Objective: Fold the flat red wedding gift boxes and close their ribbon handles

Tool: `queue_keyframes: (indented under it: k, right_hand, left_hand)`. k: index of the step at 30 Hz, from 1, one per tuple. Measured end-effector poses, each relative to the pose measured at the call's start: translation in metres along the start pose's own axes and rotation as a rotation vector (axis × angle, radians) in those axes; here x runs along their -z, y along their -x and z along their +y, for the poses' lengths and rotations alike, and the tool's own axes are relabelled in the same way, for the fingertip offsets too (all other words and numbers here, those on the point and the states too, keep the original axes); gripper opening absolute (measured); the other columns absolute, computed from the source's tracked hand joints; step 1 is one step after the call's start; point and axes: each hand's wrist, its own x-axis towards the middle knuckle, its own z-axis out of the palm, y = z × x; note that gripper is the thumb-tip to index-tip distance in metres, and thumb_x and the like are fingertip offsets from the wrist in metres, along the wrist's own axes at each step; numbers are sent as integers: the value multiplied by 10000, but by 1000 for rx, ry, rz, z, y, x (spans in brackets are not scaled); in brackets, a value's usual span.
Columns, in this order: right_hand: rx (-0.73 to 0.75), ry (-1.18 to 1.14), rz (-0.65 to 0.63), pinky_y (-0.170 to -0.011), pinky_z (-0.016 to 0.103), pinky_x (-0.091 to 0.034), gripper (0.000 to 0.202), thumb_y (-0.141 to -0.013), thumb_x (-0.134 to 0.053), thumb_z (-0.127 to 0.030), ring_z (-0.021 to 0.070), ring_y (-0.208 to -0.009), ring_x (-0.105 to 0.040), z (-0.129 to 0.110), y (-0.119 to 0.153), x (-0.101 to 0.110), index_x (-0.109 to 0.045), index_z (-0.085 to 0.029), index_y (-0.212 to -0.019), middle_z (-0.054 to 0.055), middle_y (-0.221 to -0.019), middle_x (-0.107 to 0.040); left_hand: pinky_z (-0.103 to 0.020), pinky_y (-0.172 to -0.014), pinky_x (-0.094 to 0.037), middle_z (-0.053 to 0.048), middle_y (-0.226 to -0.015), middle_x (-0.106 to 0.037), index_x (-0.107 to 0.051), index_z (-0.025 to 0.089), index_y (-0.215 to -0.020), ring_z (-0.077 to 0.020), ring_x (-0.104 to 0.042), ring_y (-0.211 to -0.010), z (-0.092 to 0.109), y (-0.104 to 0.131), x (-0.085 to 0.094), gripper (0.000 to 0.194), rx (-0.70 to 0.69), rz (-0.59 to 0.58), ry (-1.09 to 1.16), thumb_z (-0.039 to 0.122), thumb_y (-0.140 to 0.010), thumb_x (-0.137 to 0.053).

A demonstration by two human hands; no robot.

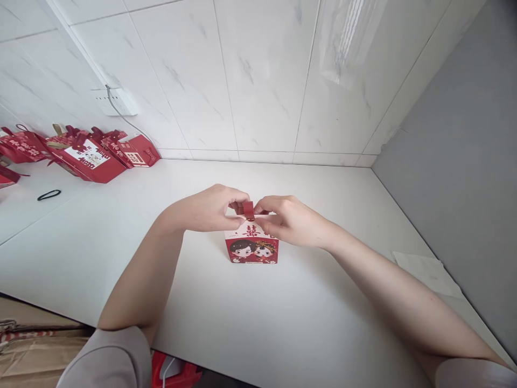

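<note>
A small red and white gift box (253, 251) with two cartoon figures on its front stands upright on the white table (250, 302). A dark red ribbon loop (249, 210) sticks up from its top. My left hand (214, 209) pinches the box's top edge on the left of the ribbon, thumb in front and fingers behind. From the right, my right hand (288, 218) pinches the same top edge close to the ribbon. The fingertips behind the edge are partly hidden.
Several red gift boxes (91, 159) stand at the back left by the tiled wall. A black band (49, 195) lies near them. A cable hangs from a wall socket (117, 102). White sheets (428, 274) lie at the right edge beside a grey panel (456, 145).
</note>
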Motion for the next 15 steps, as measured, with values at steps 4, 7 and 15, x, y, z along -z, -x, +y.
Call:
queue_keyframes:
  k: [4,7,15]
  right_hand:
    - [-7,-7,-6,-609,261,-403,190,-868,-487,-159,155,-767,-589,-1,0,0,-636,-186,-983,44,-903,-662]
    - [-8,-16,-11,-611,260,-404,182,-857,-493,-159,152,-767,-589,-2,-1,1,-634,-187,-969,44,-914,-666]
    - [1,53,-20,-611,255,-384,122,-835,-512,-180,126,-683,-547,-1,-1,3,-617,-197,-895,4,-817,-653]
  left_hand:
    - [-217,-499,-294,33,-686,-558,-572,190,-741,-86,-400,-564,0,-1,-1,41,-34,20,-15,191,-726,-534]
    - [-218,-496,-285,34,-681,-561,-581,183,-724,-83,-389,-557,0,-1,0,41,-52,25,-11,178,-715,-541]
    - [-184,-592,-359,37,-809,-660,-660,194,-802,-85,-536,-688,-6,-5,-1,162,-140,28,69,130,-702,-550]
